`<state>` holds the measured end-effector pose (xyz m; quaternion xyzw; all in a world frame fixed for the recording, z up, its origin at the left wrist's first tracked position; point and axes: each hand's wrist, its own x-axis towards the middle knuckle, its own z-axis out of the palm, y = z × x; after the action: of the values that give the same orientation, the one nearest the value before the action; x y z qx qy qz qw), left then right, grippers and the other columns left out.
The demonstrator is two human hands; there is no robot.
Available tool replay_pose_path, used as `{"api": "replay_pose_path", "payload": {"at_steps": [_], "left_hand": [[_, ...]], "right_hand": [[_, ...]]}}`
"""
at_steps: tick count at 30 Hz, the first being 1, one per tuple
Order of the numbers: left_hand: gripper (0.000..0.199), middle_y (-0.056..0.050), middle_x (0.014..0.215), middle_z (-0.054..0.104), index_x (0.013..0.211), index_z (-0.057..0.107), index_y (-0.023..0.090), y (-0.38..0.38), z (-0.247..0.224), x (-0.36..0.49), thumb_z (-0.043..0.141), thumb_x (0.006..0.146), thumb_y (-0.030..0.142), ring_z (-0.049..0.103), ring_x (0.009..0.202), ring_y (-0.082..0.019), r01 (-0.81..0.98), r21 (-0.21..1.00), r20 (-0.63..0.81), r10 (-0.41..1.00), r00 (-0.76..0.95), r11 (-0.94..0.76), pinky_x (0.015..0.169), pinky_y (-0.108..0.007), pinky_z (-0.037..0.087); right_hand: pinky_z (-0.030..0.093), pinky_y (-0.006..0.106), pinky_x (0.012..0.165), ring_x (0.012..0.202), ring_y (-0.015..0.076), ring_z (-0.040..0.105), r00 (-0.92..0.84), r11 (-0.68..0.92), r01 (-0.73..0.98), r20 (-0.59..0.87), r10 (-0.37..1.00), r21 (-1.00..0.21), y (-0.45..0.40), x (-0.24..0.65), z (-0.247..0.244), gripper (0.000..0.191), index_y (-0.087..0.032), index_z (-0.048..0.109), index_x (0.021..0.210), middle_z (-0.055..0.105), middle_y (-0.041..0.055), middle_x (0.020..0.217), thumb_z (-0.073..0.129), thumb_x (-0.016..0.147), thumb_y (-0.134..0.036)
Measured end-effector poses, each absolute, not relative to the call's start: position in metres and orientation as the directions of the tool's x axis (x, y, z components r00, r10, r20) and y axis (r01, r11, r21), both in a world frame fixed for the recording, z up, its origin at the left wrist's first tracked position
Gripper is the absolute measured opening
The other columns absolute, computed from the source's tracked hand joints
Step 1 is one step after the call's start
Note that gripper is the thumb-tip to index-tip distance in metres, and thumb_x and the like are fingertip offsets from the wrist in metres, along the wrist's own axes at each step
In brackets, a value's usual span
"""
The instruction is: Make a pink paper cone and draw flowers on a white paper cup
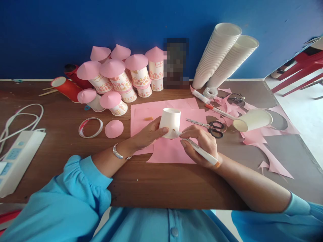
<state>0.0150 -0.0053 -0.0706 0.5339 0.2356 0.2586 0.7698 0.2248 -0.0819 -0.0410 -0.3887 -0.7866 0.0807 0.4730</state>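
A white paper cup [169,121] is in my left hand [151,133], held with its narrow end up, thumb on the near side. In my right hand [202,143] is a white marker [202,152] with an orange end. The marker's tip is at the lower right of the cup wall, where a small dark mark shows. Pink paper sheets [174,153] lie beneath both hands. Just beyond my right hand lie scissors [213,126] with black handles. A small orange-yellow marker cap [148,118] rests on the paper to the left of the cup.
Several decorated cups with pink cone tops [113,69] stand at the back left. Two tall cup stacks [218,50] lean on the blue wall. Pink scraps [259,144], a loose cup [253,120] and a red-tipped marker [219,111] lie right. A tape roll [100,129] and power strip [24,158] are left.
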Motion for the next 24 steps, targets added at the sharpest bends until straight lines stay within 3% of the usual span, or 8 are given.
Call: {"api": "replay_pose_path", "payload": {"at_steps": [15, 24], "left_hand": [[0.048, -0.01, 0.12, 0.066, 0.126, 0.06, 0.022, -0.0046, -0.0723, 0.0148, 0.072, 0.089, 0.051, 0.061, 0.104, -0.022, -0.137, 0.942, -0.103, 0.65, 0.753, 0.307, 0.088, -0.031, 0.048], [0.043, -0.007, 0.111, 0.066, 0.122, 0.062, 0.023, -0.0047, -0.0737, 0.0142, 0.072, 0.09, 0.05, 0.06, 0.1, -0.019, -0.163, 0.936, -0.088, 0.658, 0.748, 0.311, 0.089, -0.031, 0.048]], "right_hand": [[0.052, 0.026, 0.056, 0.064, 0.0147, 0.068, -0.219, 0.687, 0.555, 0.714, 0.665, -0.469, -0.0801, 0.2234, -0.0402, 0.014, -0.023, 0.058, 0.098, 0.067, -0.0006, 0.074, 0.059, 0.091, -0.011], [0.052, 0.026, 0.056, 0.063, 0.0142, 0.067, -0.226, 0.68, 0.558, 0.701, 0.677, -0.476, -0.0815, 0.2232, -0.0406, 0.012, -0.023, 0.058, 0.097, 0.067, -0.0004, 0.075, 0.059, 0.092, -0.012]]}}
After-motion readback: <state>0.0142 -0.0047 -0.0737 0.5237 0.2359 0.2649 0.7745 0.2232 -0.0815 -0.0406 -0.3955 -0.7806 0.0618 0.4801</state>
